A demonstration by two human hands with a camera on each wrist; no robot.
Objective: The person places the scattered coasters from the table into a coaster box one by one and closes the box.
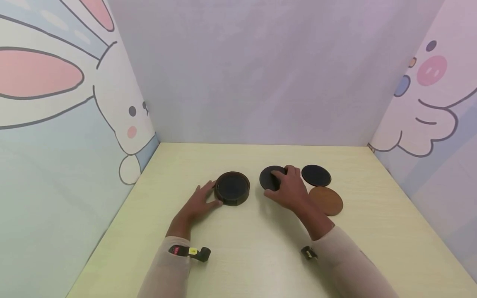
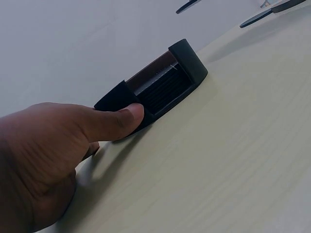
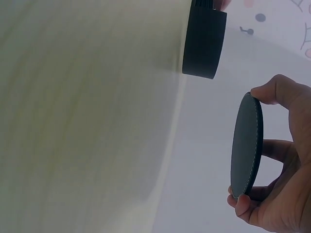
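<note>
My left hand [image 1: 197, 203] grips the near left side of a round dark coaster holder [image 1: 244, 199], its thumb on the outer wall beside the open slot in the left wrist view. Several stacked coasters [image 2: 163, 90] show through that slot. To the right, my right hand [image 1: 292, 188] pinches a round black coaster [image 3: 245, 145] by its edges between thumb and fingertips. In the right wrist view the coaster is raised above the table, with light stitching along its rim. The dark holder wall [image 3: 204, 46] stands beyond it.
Right of my right hand lie another black coaster [image 1: 316, 175] and a brown coaster [image 1: 329, 203], the brown one partly behind my wrist. The pale wooden table [image 1: 246, 256] ends at a plain back wall [image 1: 246, 82], with cartoon-printed panels on both sides.
</note>
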